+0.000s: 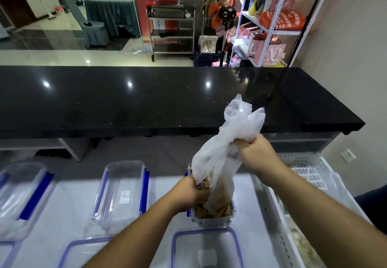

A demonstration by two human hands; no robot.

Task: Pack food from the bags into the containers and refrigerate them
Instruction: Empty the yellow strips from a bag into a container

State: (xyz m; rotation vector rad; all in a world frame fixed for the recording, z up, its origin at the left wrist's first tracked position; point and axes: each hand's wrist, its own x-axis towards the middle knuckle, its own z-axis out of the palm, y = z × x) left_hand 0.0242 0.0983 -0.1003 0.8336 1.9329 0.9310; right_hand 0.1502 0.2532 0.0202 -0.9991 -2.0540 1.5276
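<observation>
A thin white plastic bag [222, 154] hangs upside down over a clear container [213, 215] that holds brown food pieces [222, 210]. My right hand [254, 154] is shut on the bag's upper part, lifting it. My left hand [192, 194] grips the bag's lower open edge right at the container's left rim. The bag's mouth reaches down into the food. Much of the container is hidden behind the bag and my left hand.
Two empty clear containers with blue clips [123, 192] [21, 194] stand to the left on the white table. Blue-rimmed lids [207, 249] [83, 253] lie near the front. A white perforated crate [303, 173] with more bagged food sits at the right. A black counter [146, 98] runs behind.
</observation>
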